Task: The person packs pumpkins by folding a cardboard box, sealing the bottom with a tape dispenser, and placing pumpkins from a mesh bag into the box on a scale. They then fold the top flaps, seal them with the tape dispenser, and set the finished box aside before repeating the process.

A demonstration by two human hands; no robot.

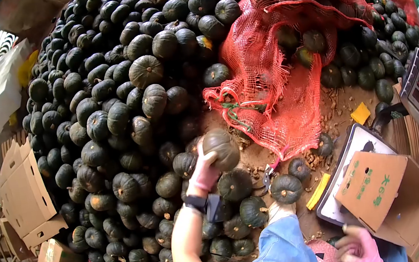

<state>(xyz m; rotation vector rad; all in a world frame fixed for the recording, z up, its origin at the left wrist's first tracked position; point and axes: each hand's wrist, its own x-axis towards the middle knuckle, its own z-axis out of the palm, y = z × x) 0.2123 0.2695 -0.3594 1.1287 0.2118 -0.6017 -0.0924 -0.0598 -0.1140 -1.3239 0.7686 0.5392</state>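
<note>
Gripping a pumpkin beside bare floor are left fingers; right fingers curl loosely.

Smooth, matt pumpkin, coarse plastic-mesh sack, cardboard box

Brown floor, strewn with crumbly debris, bearing a heap of dark green kabocha squashes, a partly filled red mesh sack, a yellow scrap and, at right, a digital platform scale. Directly upon the scale's platform: an open, printed cardboard carton.
</note>
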